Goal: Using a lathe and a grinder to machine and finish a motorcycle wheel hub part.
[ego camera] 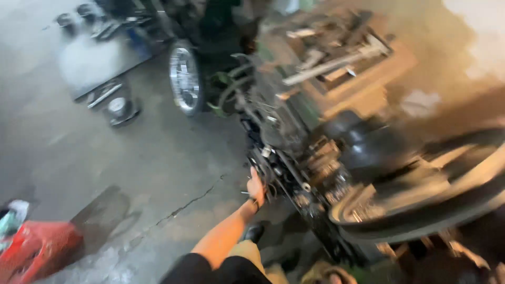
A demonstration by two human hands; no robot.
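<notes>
A concrete floor (105, 158), cracked and stained, fills the left of the blurred view. To the right stands a stripped motorcycle frame (294, 158) with exposed cables and engine parts, and a dark curved tyre or mudguard (421, 210) sweeps across the lower right. Beyond it lies a wooden tray of tools (342, 58), and a chromed wheel (185, 78) stands upright at the top centre. A red container (37, 250) sits at the lower left.

The left hand (255, 186) reaches forward on a bare forearm and meets the side of the motorcycle frame at a cluster of cables and small fittings. The fingers seem curled against that cluster, but motion blur hides whether this grip is clamped on a part or merely pressing on it; I cannot tell. The right hand is out of view.

As a judgement: with the view swinging and the hand among tight, sharp-edged parts, a finger could be pinched or scraped, or a loose cable snagged.
</notes>
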